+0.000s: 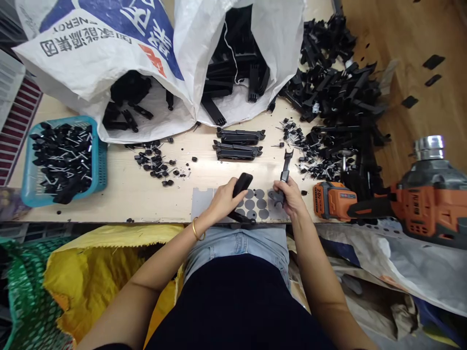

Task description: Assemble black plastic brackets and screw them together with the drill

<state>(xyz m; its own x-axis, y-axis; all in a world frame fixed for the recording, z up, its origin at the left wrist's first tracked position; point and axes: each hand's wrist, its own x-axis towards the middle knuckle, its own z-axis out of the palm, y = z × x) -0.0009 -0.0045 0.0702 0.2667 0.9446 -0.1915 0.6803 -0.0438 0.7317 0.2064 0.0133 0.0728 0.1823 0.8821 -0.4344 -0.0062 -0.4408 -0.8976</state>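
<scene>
My left hand (225, 198) is closed round a black plastic part (242, 183) with a rounded end, near the table's front edge. In my right hand (292, 194) is a long black bracket (286, 165) with a forked tip, held upright. A dark grey piece (276, 196) shows beside the right fingers; whether they grip it is unclear. Between the hands lies a sheet of grey round pads (261, 204). Another black part (241, 217) rests on the table edge below my left hand. Two black folded assemblies (239, 150) lie side by side ahead of my hands.
An orange cordless power tool (416, 204) lies at the right edge. Black parts are heaped (328, 92) behind it. White sacks (120, 58) of black parts stand at the back. A blue basket (100, 165) holds knobs with metal pins. Loose pinned knobs (155, 158) lie mid-left.
</scene>
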